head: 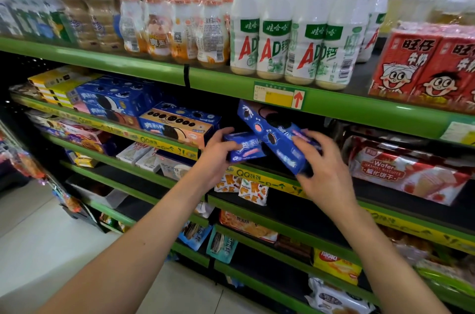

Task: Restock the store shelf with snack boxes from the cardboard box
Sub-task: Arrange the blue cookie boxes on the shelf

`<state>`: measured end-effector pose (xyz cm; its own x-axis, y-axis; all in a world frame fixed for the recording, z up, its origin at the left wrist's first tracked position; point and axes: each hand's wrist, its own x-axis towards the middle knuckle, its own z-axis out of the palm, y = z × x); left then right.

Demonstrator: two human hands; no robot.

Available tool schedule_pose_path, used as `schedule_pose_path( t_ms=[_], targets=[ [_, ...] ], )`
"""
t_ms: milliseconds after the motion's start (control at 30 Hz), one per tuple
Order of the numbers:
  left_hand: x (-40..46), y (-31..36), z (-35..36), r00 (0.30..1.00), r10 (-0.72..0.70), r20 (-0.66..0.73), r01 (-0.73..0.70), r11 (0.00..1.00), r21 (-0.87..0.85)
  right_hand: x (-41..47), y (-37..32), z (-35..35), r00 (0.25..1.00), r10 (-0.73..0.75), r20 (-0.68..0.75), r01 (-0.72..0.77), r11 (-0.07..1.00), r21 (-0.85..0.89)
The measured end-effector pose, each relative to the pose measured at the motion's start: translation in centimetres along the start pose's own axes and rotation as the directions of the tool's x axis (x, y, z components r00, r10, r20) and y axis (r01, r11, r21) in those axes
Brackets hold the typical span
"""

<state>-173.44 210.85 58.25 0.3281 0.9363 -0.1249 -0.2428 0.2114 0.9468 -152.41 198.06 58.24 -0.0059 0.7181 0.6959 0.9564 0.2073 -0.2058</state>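
Note:
Two blue cookie boxes sit at the front of the second green shelf (257,168). My left hand (217,153) grips the smaller box (244,148) by its left end. My right hand (325,171) holds the longer box (270,131), which tilts up and away into the shelf gap. To the left an orange-and-blue cookie box (177,126) lies flat on the same shelf, with more blue boxes (113,99) stacked beyond it. The cardboard box is out of view.
Milk drink bottles (290,31) and red drink cartons (424,67) crowd the top shelf just above my hands. A red wafer pack (403,172) lies right of the gap. Lower shelves hold small snack packs (241,186). Pale floor (46,231) lies at the left.

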Motion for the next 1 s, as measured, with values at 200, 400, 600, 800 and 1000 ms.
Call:
schedule_pose_path(
  t_ms=[200, 400, 600, 800, 1000],
  targets=[
    [1.6, 0.3, 2.0, 0.955, 0.237, 0.177, -0.268, 0.443, 0.856, -0.1, -2.7, 2.0, 0.997, 0.077, 0.017, -0.077, 0.997, -0.024],
    [-1.0, 1.2, 3.8, 0.957, 0.27, 0.106, -0.258, 0.629, 0.733, 0.9, -4.3, 3.2, 0.987, 0.156, 0.04, -0.155, 0.988, -0.024],
    [-1.7, 2.0, 4.2, 0.993, -0.002, 0.115, -0.073, 0.769, 0.635, 0.6, -4.4, 4.1, 0.969, 0.22, 0.115, -0.234, 0.964, 0.127],
    [-1.1, 2.4, 3.3, 0.997, 0.073, 0.034, -0.081, 0.917, 0.39, 0.7, -4.4, 3.5, 0.968, 0.122, 0.219, -0.2, 0.902, 0.382],
    [-0.1, 3.7, 1.6, 0.938, 0.333, 0.091, -0.341, 0.848, 0.405, 2.3, 0.9, 2.5, 0.887, 0.458, 0.063, -0.445, 0.809, 0.384]
  ],
)
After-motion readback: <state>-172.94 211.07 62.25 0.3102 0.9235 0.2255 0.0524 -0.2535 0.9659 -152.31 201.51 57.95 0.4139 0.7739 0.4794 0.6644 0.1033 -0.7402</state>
